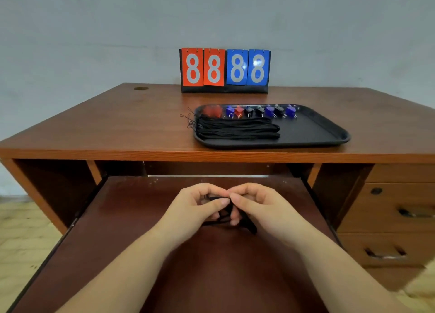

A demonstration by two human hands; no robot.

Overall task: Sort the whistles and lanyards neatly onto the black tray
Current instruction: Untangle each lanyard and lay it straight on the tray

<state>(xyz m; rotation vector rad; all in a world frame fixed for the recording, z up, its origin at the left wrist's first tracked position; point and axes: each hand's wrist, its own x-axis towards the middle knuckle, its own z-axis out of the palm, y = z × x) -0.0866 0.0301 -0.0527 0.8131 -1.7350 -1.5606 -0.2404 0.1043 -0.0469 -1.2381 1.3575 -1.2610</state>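
A black tray (317,129) lies on the desk top, right of centre. Along its far edge stands a row of several whistles (259,111) in red, blue and black, each with a metal ring. In front of them a bundle of black lanyards (237,130) lies lengthwise, their thin loop ends hanging over the tray's left rim. Down over the pulled-out keyboard shelf, my left hand (200,206) and my right hand (259,206) meet, fingers pinched together on one black lanyard (248,223), whose cord trails below my fingers. Whether a whistle is attached is hidden.
A flip scoreboard (224,70) showing 8 8 8 8 in red and blue stands at the desk's back edge against the wall. The keyboard shelf (117,230) juts out toward me. Drawers (395,211) with handles are at the right. A cable hole (141,88) is at the back left.
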